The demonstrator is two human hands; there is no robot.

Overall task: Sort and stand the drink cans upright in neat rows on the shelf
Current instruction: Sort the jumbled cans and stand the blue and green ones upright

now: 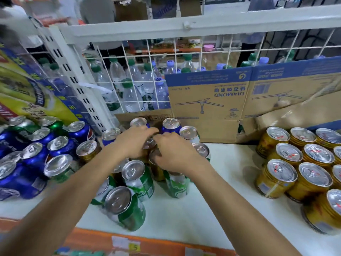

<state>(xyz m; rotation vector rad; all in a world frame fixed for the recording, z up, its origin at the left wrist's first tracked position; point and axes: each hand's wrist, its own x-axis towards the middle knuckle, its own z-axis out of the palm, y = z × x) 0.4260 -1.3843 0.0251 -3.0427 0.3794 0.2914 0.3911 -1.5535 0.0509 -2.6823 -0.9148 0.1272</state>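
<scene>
- Green cans nearest, upright but mixed.
- Left hand and right hand each curl round brown cans (mid-cluster).
- Gold cans rowed; rest unsorted.

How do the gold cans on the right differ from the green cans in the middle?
The gold cans stand in tidy rows; the green cans cluster loosely. Gold lids carry red marks; green lids are plain silver. Both stand upright on the white shelf.
</scene>
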